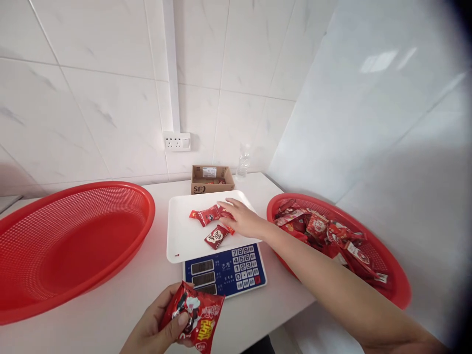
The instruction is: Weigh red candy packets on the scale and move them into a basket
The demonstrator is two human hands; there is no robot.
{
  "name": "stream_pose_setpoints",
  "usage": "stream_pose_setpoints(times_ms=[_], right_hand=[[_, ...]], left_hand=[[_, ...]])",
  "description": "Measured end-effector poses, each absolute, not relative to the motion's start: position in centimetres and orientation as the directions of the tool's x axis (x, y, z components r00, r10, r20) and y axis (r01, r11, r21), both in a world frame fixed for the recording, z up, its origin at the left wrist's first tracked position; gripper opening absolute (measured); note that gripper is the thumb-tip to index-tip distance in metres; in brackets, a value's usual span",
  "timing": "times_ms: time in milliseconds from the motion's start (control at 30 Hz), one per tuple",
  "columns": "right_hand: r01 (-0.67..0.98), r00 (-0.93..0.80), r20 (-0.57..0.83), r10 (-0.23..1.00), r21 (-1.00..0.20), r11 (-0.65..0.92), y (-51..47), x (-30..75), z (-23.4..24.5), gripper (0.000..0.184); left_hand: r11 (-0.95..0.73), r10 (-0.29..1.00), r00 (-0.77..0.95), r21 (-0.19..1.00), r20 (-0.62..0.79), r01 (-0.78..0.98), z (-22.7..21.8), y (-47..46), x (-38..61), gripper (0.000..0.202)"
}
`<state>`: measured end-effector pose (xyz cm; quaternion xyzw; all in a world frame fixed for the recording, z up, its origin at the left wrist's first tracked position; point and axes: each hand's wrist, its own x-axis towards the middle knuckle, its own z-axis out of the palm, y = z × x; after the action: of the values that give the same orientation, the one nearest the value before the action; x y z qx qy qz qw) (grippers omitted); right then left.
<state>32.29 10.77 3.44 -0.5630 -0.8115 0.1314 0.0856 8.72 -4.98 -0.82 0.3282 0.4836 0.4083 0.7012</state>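
Observation:
My left hand [158, 319] is closed round a red snack packet [195, 317] with white and yellow print, in front of the scale. My right hand [241, 216] reaches over the white weighing tray [180, 241], its fingers apart at small red packets. One red packet [208, 215] lies left of the fingertips. A darker red packet [216, 237] with a white label lies nearer to me on the tray. Other red wrapping shows partly under the right hand; whether the fingers press on it, I cannot tell. The scale's blue panel [226, 269] has displays and a keypad.
At the left stands a large red plastic basket [147, 216] with nothing visible inside. A second red basket [401, 295] at the right holds several red packets [317, 226]. Behind the tray are a cardboard box [213, 188] and a clear plastic bottle [243, 162], near the tiled wall.

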Motion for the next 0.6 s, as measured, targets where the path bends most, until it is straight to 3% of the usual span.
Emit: stream_pose_setpoints(times_ms=[100, 233, 467, 600], right_hand=[[0.829, -0.5, -0.069, 0.863, -0.327, 0.454, 10.5, 30.5, 3.0, 0.064], [0.8, -0.57, -0.12, 0.813, -0.308, 0.516, 10.6, 29.9, 2.2, 0.067], [0.76, -0.598, -0.033, 0.8, -0.338, 0.554, 10.4, 31.1, 2.3, 0.045], [0.749, -0.617, -0.018, 0.787, -0.323, 0.579, 10.5, 29.8, 2.3, 0.065]], left_hand=[[0.432, 0.898, 0.206, 0.867, -0.389, -0.248, -0.5, -5.1, 8.7, 0.062], [0.441, 0.895, 0.204, 0.862, -0.398, -0.252, -0.3, -5.3, 8.6, 0.061], [0.436, 0.898, 0.175, 0.866, -0.403, -0.245, -0.5, -5.4, 8.6, 0.061], [0.44, 0.894, 0.208, 0.864, -0.397, -0.244, -0.4, -5.3, 8.9, 0.058]])
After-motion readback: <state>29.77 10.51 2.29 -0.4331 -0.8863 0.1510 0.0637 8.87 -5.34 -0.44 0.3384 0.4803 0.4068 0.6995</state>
